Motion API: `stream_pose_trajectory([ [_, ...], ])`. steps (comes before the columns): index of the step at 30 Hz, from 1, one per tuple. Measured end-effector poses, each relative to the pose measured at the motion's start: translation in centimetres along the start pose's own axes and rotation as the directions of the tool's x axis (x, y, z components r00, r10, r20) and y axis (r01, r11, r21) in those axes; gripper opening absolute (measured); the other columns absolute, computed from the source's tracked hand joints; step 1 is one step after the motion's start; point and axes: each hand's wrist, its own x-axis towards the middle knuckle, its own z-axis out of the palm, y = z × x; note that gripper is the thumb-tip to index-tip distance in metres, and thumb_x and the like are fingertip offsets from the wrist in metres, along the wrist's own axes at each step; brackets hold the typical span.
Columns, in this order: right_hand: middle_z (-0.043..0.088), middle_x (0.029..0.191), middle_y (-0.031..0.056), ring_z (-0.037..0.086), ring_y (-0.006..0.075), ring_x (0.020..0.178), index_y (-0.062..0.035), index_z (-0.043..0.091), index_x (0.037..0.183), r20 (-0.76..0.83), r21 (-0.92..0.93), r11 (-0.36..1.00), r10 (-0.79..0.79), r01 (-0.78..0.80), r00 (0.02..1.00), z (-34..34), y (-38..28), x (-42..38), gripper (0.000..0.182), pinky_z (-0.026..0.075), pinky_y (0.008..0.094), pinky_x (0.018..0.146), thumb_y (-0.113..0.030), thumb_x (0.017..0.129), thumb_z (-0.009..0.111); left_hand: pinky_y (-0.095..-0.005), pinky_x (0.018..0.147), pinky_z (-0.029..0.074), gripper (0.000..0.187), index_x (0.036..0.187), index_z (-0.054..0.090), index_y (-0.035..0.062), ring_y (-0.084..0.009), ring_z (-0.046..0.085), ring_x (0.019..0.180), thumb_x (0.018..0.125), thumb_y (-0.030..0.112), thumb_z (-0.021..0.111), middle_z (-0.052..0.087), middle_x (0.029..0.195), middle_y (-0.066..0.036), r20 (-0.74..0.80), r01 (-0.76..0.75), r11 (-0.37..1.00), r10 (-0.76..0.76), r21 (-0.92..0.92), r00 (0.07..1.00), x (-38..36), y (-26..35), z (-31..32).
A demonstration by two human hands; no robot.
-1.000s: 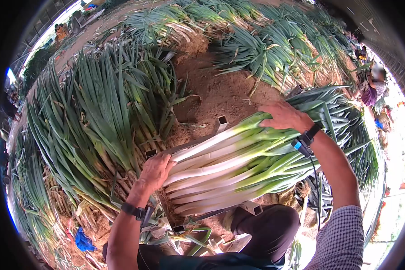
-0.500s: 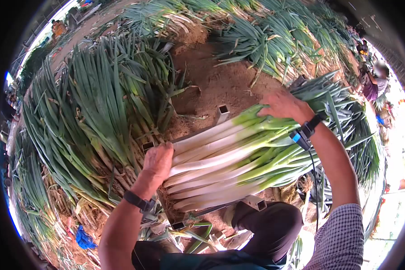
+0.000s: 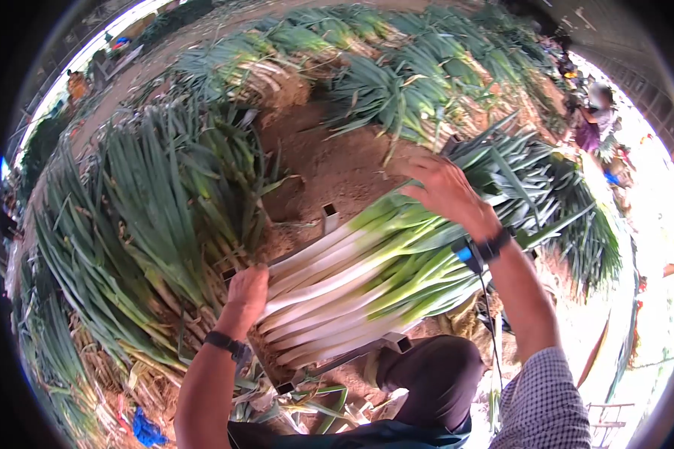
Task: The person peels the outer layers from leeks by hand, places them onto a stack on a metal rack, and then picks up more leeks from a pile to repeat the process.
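A wide layer of long green onions [image 3: 337,288] lies side by side in a low metal frame [image 3: 356,359], white stalks to the left and leaves to the right. At the root ends on the upper left, my left hand [image 3: 249,292] is closed around the end of a stalk, its fingertips partly hidden. My right hand [image 3: 448,193] rests over the far edge of the layer, where the stalks turn green, with fingers stretched out and apart. Square tube ends [image 3: 329,217] of the frame stick up beside the layer.
A big pile of green onions [image 3: 150,217] stands on the left. More heaps [image 3: 442,82] lie across the soil [image 3: 314,168] beyond. My bent knee [image 3: 434,374] is close to the frame's near side. A person [image 3: 596,120] is at the far right; blue plastic [image 3: 148,428] lies lower left.
The whole view has shifted, so the frame and both hands appear farther left. My right hand's fingers look more raised and spread over the leaves. My left hand stays at the root ends.
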Motion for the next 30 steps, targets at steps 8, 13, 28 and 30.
stream_pose_trajectory([
  [8, 0.064, 0.089, 0.0156, 0.067, 0.0332, 0.085, -0.0031, 0.059, 0.113, -0.080, -0.344, 0.840, 0.418, -0.419, 0.905, -1.6, -0.7, -14.1, 0.041, 0.051, 0.0452, 0.078, -0.021, 0.080, 0.076, -0.0505, 0.073, 0.054, 0.009, 0.086, 0.062, -0.0013, -0.0444, 0.067, 0.086, 0.086, 0.002, 0.054, 0.066, 0.084, -0.026, -0.052, 0.000, 0.995, -0.006, -0.101, 0.999, -0.5, 0.3, -0.7],
  [13, 0.070, 0.088, 0.0188, 0.070, 0.0369, 0.084, -0.0032, 0.061, 0.116, -0.064, -0.388, 0.815, 0.442, -0.430, 0.895, -6.7, 1.5, -12.0, 0.038, 0.053, 0.0482, 0.077, -0.021, 0.084, 0.074, -0.0556, 0.077, 0.051, 0.011, 0.091, 0.060, -0.0002, -0.0490, 0.063, 0.091, 0.090, 0.009, 0.053, 0.064, 0.088, -0.029, -0.063, 0.004, 0.972, -0.019, -0.234, 0.998, -0.3, -0.4, 0.1],
  [28, 0.066, 0.095, 0.0174, 0.066, 0.0398, 0.087, -0.0060, 0.064, 0.098, -0.107, -0.461, 0.839, 0.270, -0.288, 0.957, -2.3, 9.7, -2.5, 0.017, 0.052, 0.0513, 0.074, -0.017, 0.084, 0.067, -0.0525, 0.076, 0.051, 0.018, 0.098, 0.053, -0.0020, -0.0480, 0.062, 0.090, 0.093, 0.014, 0.061, 0.063, 0.090, -0.029, 0.080, 0.067, 0.957, -0.045, -0.283, 0.996, -0.5, -2.2, 0.5],
  [30, 0.065, 0.111, 0.0186, 0.064, 0.0390, 0.103, -0.0070, 0.067, 0.113, -0.010, -0.371, 0.821, 0.465, -0.435, 0.885, -3.0, 9.2, -2.9, 0.038, 0.051, 0.0487, 0.086, -0.025, 0.080, 0.074, -0.0526, 0.075, 0.051, 0.018, 0.098, 0.053, -0.0016, -0.0479, 0.062, 0.089, 0.093, 0.013, 0.061, 0.062, 0.089, -0.029, 0.059, 0.080, 0.952, -0.066, -0.297, 0.996, -0.7, -1.8, 0.4],
])
